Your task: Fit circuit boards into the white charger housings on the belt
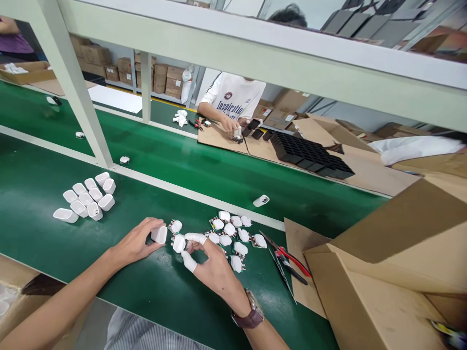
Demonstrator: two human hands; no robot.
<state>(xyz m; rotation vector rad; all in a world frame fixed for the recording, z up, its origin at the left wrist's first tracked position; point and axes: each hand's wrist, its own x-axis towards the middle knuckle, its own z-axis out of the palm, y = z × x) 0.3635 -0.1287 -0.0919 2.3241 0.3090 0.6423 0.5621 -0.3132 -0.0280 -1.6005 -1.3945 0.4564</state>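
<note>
- Head view: left hand curled around a white casing, fingers on its far side, thumb on its near side.
- Right hand: white-covered thumb and forefinger closed on the edge of a white-topped module. Whether the module is lifted off the green bench cannot be told.
- Governing relation: casing and module lie side by side between the two hands, casing left, module right, with a narrow gap. The casing's rim appears to face right, toward the module; its interior cannot be made out. The long axis of that rim runs roughly away from the wearer.
- Nearer hand: each item is in the grip of the hand on its own side.
- Adjacent: a second module sits just beyond the held one, untouched by either hand.
- Loose modules are grouped beyond and to the right of the right hand; pliers lie further right.
- Spare casings stand in a cluster to the left, beyond the left forearm, well apart from both hands.
</note>
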